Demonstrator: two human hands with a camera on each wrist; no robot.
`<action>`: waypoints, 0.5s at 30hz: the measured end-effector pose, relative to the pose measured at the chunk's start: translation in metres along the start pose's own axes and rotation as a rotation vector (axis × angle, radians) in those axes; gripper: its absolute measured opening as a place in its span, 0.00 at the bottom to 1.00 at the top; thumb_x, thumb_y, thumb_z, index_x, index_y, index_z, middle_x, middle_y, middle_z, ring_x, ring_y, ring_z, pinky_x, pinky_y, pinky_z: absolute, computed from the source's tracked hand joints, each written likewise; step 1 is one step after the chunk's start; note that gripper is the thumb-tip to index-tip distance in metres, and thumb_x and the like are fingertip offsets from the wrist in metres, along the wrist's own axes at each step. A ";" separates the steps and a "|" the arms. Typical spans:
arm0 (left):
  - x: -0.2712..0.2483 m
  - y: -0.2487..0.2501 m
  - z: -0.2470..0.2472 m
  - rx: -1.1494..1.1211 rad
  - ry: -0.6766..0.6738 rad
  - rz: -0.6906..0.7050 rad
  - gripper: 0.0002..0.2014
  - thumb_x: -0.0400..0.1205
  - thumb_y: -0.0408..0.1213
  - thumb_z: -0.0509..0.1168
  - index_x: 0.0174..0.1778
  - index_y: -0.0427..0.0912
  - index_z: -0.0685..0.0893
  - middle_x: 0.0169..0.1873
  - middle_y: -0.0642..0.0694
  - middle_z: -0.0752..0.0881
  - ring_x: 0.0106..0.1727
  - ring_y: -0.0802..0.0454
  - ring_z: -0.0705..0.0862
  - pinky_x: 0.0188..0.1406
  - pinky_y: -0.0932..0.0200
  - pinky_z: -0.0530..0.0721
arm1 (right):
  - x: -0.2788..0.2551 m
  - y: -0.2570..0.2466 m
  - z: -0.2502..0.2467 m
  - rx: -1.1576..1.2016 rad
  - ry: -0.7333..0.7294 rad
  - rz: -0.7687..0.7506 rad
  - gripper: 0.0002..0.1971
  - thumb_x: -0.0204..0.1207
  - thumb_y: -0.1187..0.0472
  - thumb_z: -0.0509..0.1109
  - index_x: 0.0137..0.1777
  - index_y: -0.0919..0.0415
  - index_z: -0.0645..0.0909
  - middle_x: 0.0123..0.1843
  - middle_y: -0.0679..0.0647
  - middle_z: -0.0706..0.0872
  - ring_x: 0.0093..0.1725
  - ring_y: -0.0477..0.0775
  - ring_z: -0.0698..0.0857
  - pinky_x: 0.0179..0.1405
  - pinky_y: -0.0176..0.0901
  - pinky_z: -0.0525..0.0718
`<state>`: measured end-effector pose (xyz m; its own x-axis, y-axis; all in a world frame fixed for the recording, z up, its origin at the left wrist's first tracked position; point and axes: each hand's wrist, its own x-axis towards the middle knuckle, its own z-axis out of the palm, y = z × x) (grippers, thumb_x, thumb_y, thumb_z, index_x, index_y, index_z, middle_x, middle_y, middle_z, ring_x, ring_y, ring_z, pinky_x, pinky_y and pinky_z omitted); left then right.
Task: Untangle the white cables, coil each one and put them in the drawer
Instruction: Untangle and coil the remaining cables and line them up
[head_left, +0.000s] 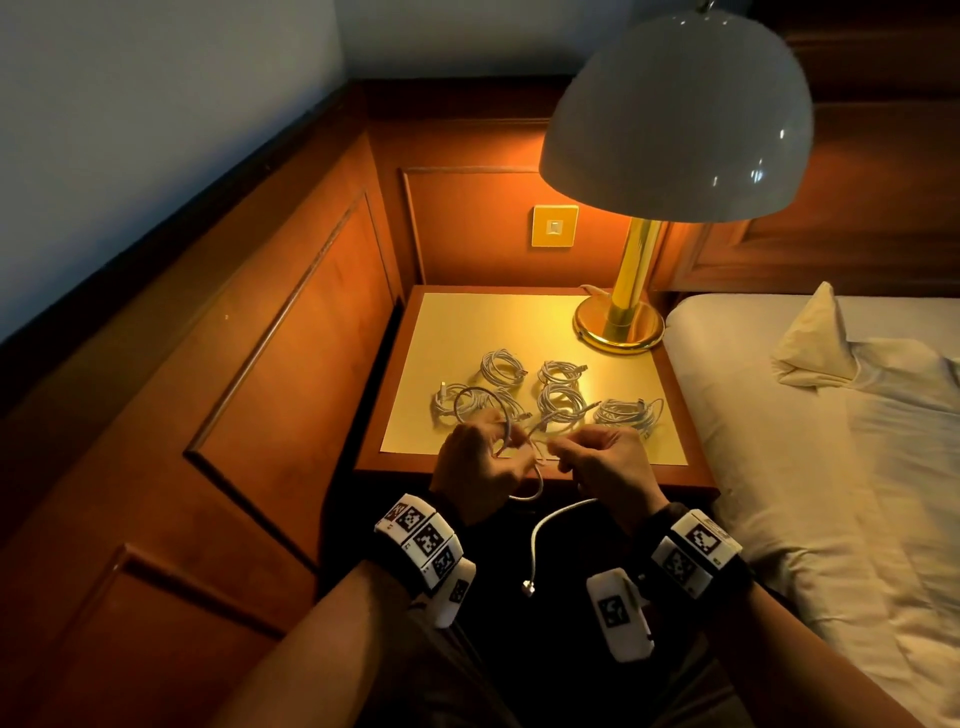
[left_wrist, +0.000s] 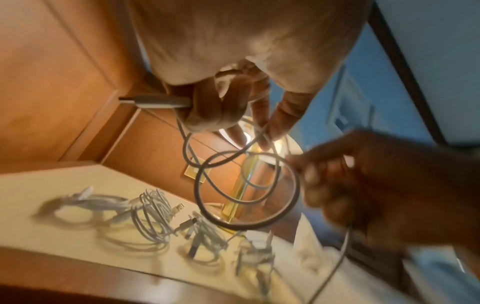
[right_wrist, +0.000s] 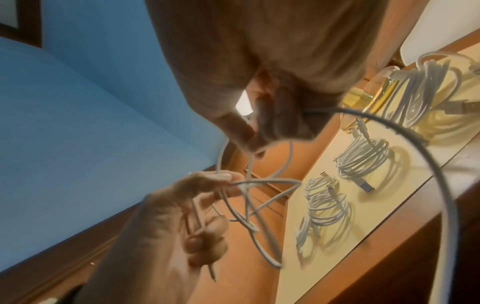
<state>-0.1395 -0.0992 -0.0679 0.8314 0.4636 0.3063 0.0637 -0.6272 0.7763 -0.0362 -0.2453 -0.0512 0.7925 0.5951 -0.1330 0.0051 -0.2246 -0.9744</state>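
Seen from the head camera, a person stood over a small wooden bench (head_left: 670, 441) with a pale gold top, lit by a lamp (head_left: 670, 114) with a white dome shade and brass stem at the upper right of the frame. Both hands were raised just in front of the bench's near edge, low in the centre of the frame. The left hand (head_left: 475, 475) gripped a loose white cable (head_left: 545, 525), its fingers curled round several open loops, with one plug end sticking out past the fingers in the left wrist view. The right hand (head_left: 608, 467) pinched a further stretch of the same cable between thumb and fingertips. From the right hand the free end hung down in a curve, ending in a plug at the lower centre of the frame, clear of the bench. On the bench top behind the hands lay five coiled white cables (head_left: 561, 402), each a small separate bundle, spread from centre left to centre right. A bed (head_left: 857, 467) with pale sheets filled the right side of the frame. Wood panelling lined the left side and the back.
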 end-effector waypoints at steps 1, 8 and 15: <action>0.004 -0.001 -0.003 -0.079 0.059 -0.060 0.04 0.79 0.40 0.73 0.40 0.46 0.85 0.44 0.51 0.88 0.46 0.57 0.88 0.45 0.55 0.89 | 0.002 0.001 -0.001 -0.049 0.057 -0.026 0.10 0.75 0.58 0.76 0.35 0.63 0.88 0.30 0.55 0.88 0.29 0.46 0.83 0.29 0.37 0.79; 0.021 -0.029 -0.051 -0.230 0.364 -0.332 0.05 0.82 0.40 0.73 0.42 0.44 0.90 0.42 0.50 0.92 0.46 0.55 0.89 0.50 0.54 0.89 | 0.023 0.038 -0.029 -0.532 0.190 0.045 0.10 0.81 0.56 0.68 0.40 0.59 0.84 0.39 0.53 0.86 0.43 0.56 0.83 0.37 0.40 0.72; 0.007 -0.033 -0.045 -0.102 0.015 -0.325 0.04 0.82 0.39 0.73 0.44 0.44 0.91 0.44 0.49 0.92 0.48 0.51 0.90 0.54 0.49 0.89 | 0.017 0.050 -0.016 -0.471 0.028 0.120 0.05 0.81 0.63 0.66 0.47 0.60 0.84 0.42 0.56 0.87 0.44 0.57 0.86 0.44 0.48 0.84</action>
<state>-0.1606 -0.0471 -0.0671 0.7686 0.6385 0.0412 0.2682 -0.3799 0.8853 -0.0124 -0.2589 -0.0992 0.8205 0.5242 -0.2280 0.1831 -0.6188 -0.7639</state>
